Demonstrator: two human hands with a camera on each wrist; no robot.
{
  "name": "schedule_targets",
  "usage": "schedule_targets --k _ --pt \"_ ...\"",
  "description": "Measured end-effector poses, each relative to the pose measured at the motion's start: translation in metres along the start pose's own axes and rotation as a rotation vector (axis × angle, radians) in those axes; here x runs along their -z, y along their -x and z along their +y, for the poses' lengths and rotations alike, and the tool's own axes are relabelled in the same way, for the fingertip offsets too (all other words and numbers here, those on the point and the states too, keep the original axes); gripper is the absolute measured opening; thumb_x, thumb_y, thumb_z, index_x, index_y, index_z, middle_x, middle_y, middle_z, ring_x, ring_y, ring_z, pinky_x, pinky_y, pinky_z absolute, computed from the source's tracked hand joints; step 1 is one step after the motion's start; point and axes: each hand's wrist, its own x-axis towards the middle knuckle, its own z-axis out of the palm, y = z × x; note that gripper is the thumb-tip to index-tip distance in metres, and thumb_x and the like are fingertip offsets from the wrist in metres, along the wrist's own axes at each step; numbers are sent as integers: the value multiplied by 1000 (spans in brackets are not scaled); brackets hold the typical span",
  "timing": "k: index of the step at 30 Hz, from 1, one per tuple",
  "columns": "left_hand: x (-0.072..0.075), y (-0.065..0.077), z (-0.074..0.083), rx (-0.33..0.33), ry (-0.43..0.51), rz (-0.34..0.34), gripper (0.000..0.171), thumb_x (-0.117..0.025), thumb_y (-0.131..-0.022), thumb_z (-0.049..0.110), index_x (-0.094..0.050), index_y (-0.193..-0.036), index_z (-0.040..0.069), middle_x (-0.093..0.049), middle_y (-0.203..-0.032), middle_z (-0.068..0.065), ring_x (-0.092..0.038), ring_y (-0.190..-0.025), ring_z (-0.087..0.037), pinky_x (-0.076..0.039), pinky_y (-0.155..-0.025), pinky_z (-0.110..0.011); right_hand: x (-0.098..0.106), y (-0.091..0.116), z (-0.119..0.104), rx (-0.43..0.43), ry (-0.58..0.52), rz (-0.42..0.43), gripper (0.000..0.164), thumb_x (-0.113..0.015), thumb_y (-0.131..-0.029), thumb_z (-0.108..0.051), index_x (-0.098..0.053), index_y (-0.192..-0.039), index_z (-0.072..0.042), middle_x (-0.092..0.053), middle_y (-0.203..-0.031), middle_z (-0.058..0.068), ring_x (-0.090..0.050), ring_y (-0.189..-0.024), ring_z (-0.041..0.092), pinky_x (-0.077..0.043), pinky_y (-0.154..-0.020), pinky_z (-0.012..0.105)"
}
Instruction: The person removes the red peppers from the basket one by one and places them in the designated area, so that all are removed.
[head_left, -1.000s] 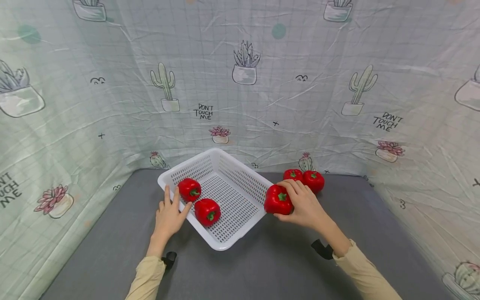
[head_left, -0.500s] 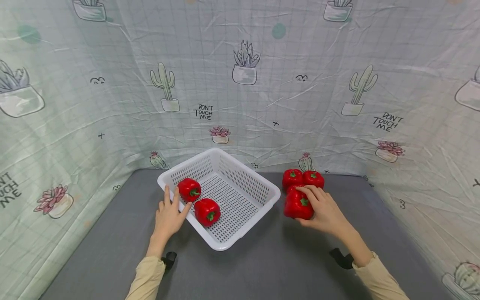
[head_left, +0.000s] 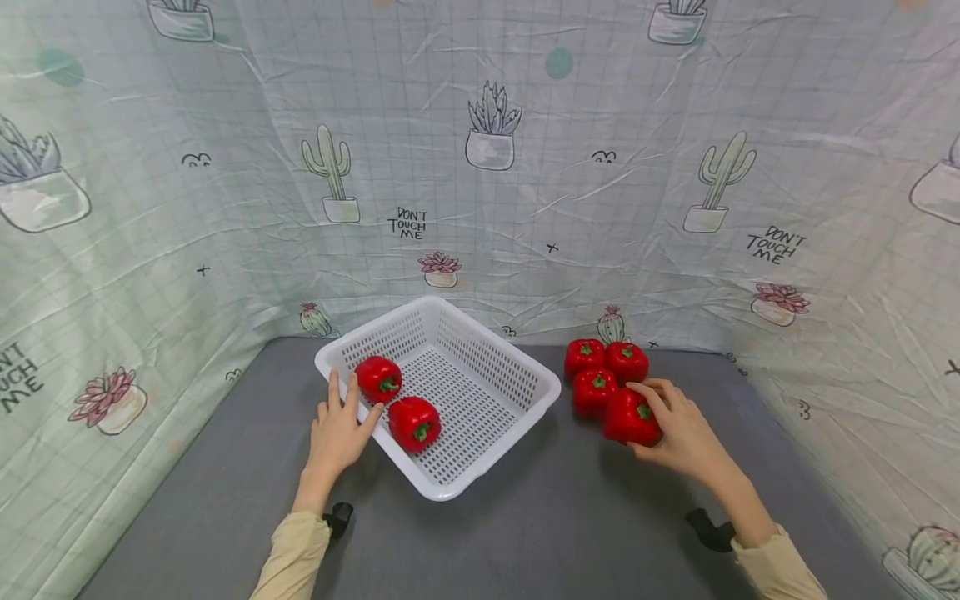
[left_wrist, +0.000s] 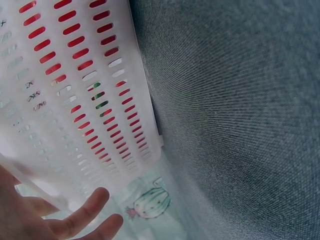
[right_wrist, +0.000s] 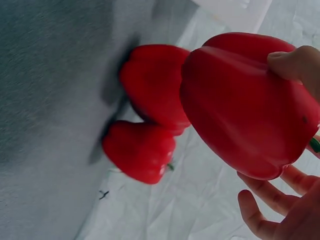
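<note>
My right hand [head_left: 686, 437] grips a red bell pepper [head_left: 632, 417], thumb on one side and fingers on the other. In the right wrist view that bell pepper [right_wrist: 245, 105] shows large, in front of two others. Several more red bell peppers stand close behind it, such as the nearest one [head_left: 593, 393]. At the left, my left hand [head_left: 337, 437] rests its spread fingers on the rim of a white perforated plastic basket [head_left: 498, 454]. Two red bell peppers, one farther back [head_left: 377, 377] and one nearer [head_left: 412, 423], lie inside along that side. The left wrist view shows the basket wall [left_wrist: 65, 100] with red behind its slots.
Everything stands on a dark grey tabletop [head_left: 480, 550]. A pale curtain [head_left: 555, 167] printed with cacti hangs behind and along both sides, meeting the table's back edge just past the peppers and the basket.
My right hand has carried its bell pepper from the basket's right corner rightward, to beside the peppers standing there. The left hand and the basket have stayed put.
</note>
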Motion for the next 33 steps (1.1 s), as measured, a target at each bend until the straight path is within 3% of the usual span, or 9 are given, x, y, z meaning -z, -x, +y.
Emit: schedule_targets --k 14,33 --pt "-1 0 1 -1 -7 -2 75 -48 -86 41 -17 -141 1 0 -148 -25 -35 -110 -49 -34 -86 -64 -7 10 26 -70 49 -24 79 -83 -52 -19 -48 -122 -11 -46 -111 13 -40 -92 31 -38 -66 48" --pt "-1 1 -2 -11 8 14 76 -48 -86 42 -17 -141 1 -1 -148 -25 -34 -110 -49 -33 -85 -64 -29 6 52 -79 112 -60 75 -81 -55 -21 -48 -122 -14 -45 -112 13 -40 -95 33 -37 -65 48"
